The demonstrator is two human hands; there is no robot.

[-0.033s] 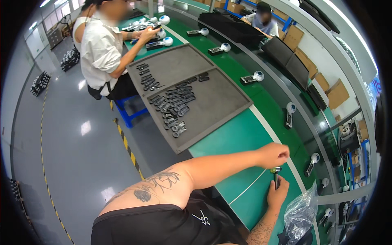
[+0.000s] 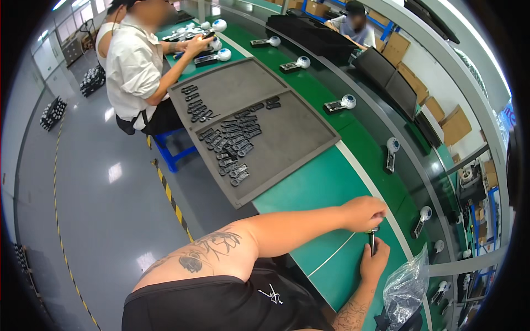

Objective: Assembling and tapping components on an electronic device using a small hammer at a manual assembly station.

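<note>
My right hand (image 2: 375,262) is closed round a slim dark part (image 2: 372,243) with a shiny edge, holding it upright over the green work surface (image 2: 309,190). My left hand (image 2: 361,214) is closed in a pinch right at the upper end of that part. Its fingertips hide most of that end, and what they grip is too small to make out. Beside my right forearm lies a crumpled clear plastic bag (image 2: 406,289).
A grey divided tray (image 2: 292,160) with several black handheld casings (image 2: 237,132) lies beyond my left arm. Several white ball-headed devices (image 2: 348,102) lie along the green conveyor (image 2: 370,132). A co-worker in a white shirt (image 2: 130,66) sits at the far left; another person (image 2: 356,27) is across the line.
My left hand has shifted slightly left and down, onto the upper end of the dark part. The right hand keeps its hold almost in place.
</note>
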